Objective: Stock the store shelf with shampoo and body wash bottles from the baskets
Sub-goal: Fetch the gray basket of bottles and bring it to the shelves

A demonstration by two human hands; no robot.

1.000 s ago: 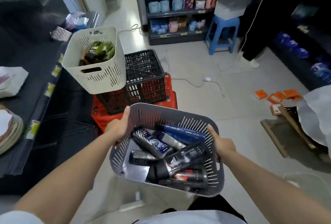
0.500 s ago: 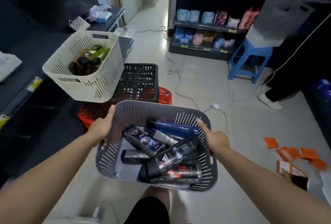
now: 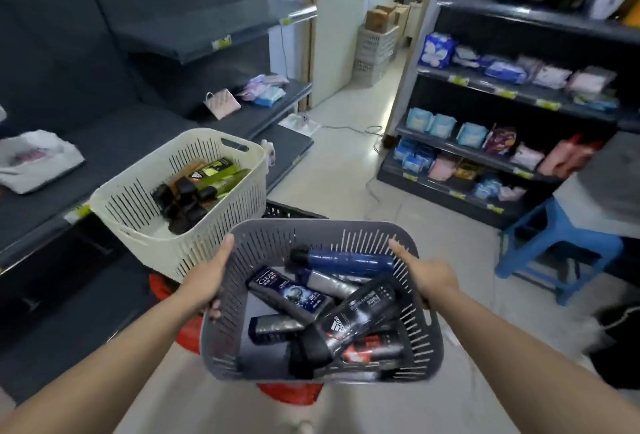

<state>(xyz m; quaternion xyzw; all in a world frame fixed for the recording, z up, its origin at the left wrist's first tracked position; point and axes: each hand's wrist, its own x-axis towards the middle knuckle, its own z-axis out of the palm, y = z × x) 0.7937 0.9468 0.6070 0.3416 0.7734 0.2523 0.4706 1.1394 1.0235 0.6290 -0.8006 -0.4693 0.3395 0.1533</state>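
Bottles (image 3: 322, 298) of shampoo and body wash lie jumbled in the grey basket (image 3: 284, 237), which both hands hold up in front of the body. The left hand (image 3: 207, 283) is clamped on the basket's left rim, thumb along the top edge and fingers curled under the outside wall. The right hand (image 3: 431, 277) grips the right rim the same way, thumb pointing forward along the edge. A blue bottle (image 3: 349, 260) lies across the far side of the basket; a black Clear bottle (image 3: 289, 291) and a black Adidas bottle (image 3: 349, 321) lie on top of others. Just beyond the grey basket's far left corner stands the cream basket (image 3: 145, 236) with green and dark bottles, on a black crate (image 3: 291, 211) over red crates (image 3: 187, 329). On the left the dark shelf (image 3: 114, 142) runs mostly bare. Open pale floor (image 3: 329, 170) stretches ahead between the shelving units, with a blue stool (image 3: 550, 246) at right
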